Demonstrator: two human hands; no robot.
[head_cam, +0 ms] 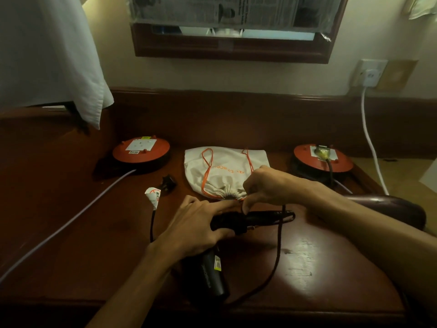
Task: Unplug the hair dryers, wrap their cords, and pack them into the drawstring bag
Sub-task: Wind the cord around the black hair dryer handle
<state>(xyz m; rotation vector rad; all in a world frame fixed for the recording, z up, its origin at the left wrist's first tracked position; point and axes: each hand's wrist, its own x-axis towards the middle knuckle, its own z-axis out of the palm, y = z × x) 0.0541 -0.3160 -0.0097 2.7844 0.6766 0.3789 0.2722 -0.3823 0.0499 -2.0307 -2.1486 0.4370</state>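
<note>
Careful: your left hand [196, 229] grips the hair dryer [214, 275], right hand [267, 185] pinches its cord [279, 242]. Loose loops could slip off.

Dark red-brown wood desk [71, 221], glossy, with a bright glare patch [305, 263] near its right front. A raised wood back rail [236, 107] runs along the cream wall [236, 74]. A dark wood frame [231, 50] hangs on the wall above, its glass covered with newspaper [236, 8]. White cloth [47, 55] hangs at upper left, its corner dropping below the rail. White wall socket [371, 74] at right with a white plug in it; a white cable [371, 138] drops from it past the desk edge. Tan plate [397, 75] just beside the socket. Dim, warm light overall.
</note>
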